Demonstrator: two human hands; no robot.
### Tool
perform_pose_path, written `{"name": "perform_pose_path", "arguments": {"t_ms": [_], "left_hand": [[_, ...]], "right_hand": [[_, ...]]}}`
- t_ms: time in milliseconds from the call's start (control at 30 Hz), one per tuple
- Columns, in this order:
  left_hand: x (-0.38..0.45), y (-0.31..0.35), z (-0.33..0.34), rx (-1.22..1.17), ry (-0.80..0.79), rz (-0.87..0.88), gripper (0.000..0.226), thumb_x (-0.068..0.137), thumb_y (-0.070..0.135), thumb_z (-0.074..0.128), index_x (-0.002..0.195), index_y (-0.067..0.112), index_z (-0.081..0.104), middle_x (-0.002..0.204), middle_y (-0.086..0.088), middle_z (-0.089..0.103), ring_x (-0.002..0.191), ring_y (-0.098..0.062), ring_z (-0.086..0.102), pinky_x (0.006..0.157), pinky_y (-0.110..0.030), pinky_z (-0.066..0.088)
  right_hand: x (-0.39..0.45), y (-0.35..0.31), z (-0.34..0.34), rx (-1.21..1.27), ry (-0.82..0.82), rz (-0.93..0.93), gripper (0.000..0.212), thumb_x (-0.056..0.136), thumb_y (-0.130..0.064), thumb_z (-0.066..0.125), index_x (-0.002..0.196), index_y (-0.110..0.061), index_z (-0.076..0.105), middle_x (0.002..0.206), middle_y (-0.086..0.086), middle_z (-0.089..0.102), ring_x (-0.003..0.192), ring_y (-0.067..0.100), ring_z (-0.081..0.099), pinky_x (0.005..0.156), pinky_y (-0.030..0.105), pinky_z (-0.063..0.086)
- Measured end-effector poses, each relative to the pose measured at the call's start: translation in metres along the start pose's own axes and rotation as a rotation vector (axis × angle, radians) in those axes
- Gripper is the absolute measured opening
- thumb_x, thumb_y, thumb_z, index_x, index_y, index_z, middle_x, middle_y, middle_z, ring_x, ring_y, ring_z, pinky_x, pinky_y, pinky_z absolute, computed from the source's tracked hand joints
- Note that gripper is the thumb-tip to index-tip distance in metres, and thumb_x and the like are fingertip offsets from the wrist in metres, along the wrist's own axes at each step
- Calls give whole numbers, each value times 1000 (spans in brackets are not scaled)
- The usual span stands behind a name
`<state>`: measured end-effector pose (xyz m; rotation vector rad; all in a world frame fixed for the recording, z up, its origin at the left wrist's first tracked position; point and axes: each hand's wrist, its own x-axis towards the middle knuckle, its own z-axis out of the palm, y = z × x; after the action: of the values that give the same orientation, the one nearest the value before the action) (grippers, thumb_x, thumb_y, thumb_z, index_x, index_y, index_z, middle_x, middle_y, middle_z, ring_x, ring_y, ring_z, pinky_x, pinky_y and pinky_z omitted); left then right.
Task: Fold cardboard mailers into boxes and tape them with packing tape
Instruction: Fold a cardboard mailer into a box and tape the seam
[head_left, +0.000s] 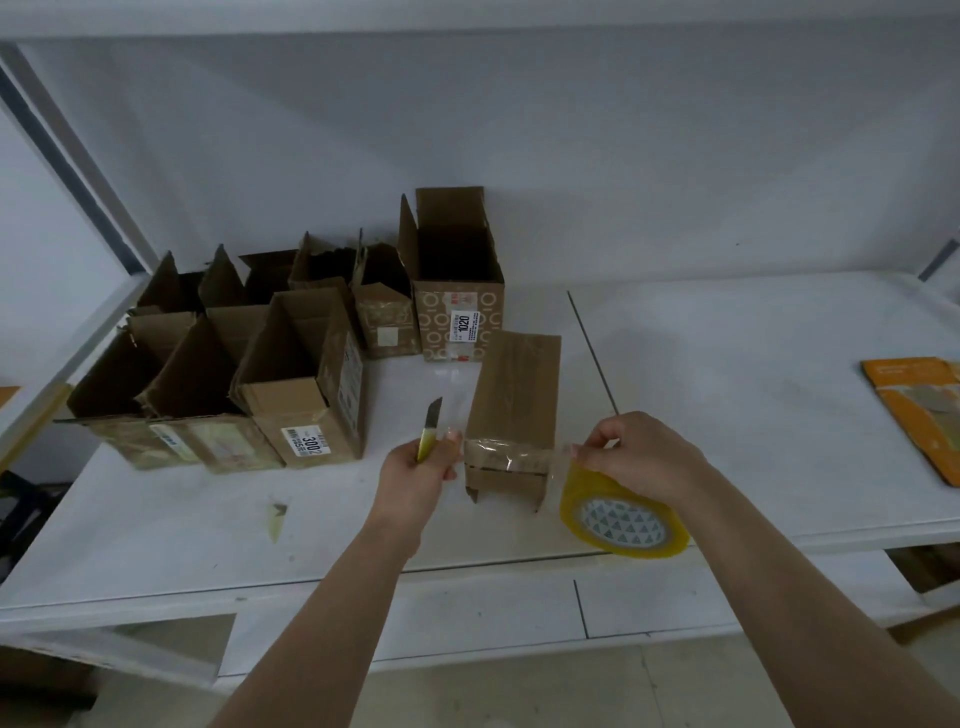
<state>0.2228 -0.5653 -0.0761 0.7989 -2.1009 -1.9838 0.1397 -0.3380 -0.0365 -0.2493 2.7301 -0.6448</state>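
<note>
A brown cardboard box (514, 395) lies on the white table (727, 395), its near end toward me. A strip of clear tape (506, 451) stretches across that near end. My left hand (423, 467) grips a yellow-handled utility knife (430, 428), blade pointing up, and its fingertips pinch the strip's left end. My right hand (641, 457) holds the yellowish packing tape roll (623, 517) at the box's right corner, fingers on the strip where it leaves the roll.
Several open cardboard boxes (291, 364) stand in a cluster at the back left, a taller one (457, 291) behind the box being taped. Flat orange mailers (914, 415) lie at the right edge. A small scrap (278, 514) sits on the near left.
</note>
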Motion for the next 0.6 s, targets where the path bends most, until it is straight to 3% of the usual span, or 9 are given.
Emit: {"name": "perform_pose_path", "arguments": {"t_ms": [133,367,500,600], "left_hand": [[-1,2,2,-158,-123,-164,36,93,39,59,71,11,59,50,3,49,38,-7,33,36,-19,25],[-8,-9,7,-122,-202,-343,57,80,69,55,61,16,50,51,1,39,39,-10,28,37,-19,22],[-1,6,-6,74,-114,-198,46,91,55,53,83,10,60,63,-1,44,47,-10,34,43,-21,28],[6,40,-18,148,-16,75,41,99,49,41,94,12,55,70,-1,47,55,-12,41,51,-25,34]], "right_hand": [[1,-7,12,2,-8,-8,33,79,-72,53,80,-39,58,86,-16,58,81,10,59,69,29,45],[1,-6,10,33,-9,5,32,80,-70,54,78,-38,57,86,-15,57,80,10,58,72,31,48],[1,-7,11,76,-21,8,35,80,-70,55,86,-36,61,85,-14,59,79,9,59,77,35,52],[2,-7,10,83,-23,-2,34,80,-69,55,84,-36,61,88,-12,60,83,12,61,83,40,53]]}}
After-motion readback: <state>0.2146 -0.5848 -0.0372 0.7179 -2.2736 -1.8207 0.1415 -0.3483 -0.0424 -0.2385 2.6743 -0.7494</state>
